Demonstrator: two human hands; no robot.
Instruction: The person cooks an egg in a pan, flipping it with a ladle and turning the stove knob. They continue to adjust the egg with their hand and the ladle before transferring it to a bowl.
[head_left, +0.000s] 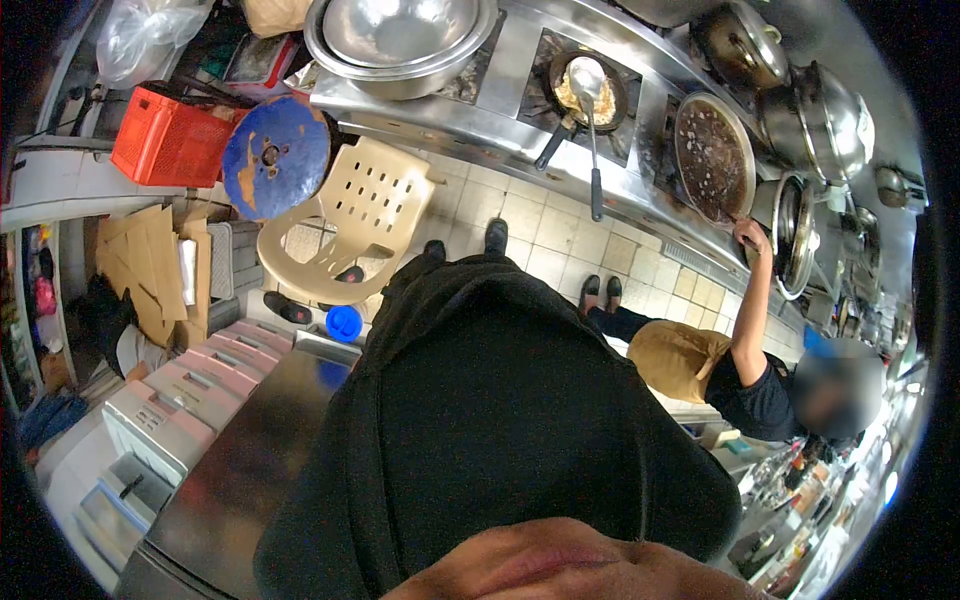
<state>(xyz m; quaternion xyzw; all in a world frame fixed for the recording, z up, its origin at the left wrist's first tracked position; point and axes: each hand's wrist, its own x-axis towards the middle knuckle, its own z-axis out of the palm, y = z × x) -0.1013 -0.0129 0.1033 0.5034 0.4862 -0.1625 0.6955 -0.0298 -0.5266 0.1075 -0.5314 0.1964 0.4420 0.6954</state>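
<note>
Neither of my hands shows; my dark top fills the lower middle of the head view, and my arms are hidden. Ahead of my feet runs a steel stove counter. On one burner sits a black frying pan with yellowish food in it, and a long-handled ladle lies across it. Farther right stands a wide pot of dark brown liquid with pale bits or bubbles on top. Another person's hand is at that pot's near rim.
A co-worker in a tan apron stands at right. Large steel bowls stand on the counter's left end. A beige plastic chair, a round blue board and a red crate are at left. Drawers stand lower left.
</note>
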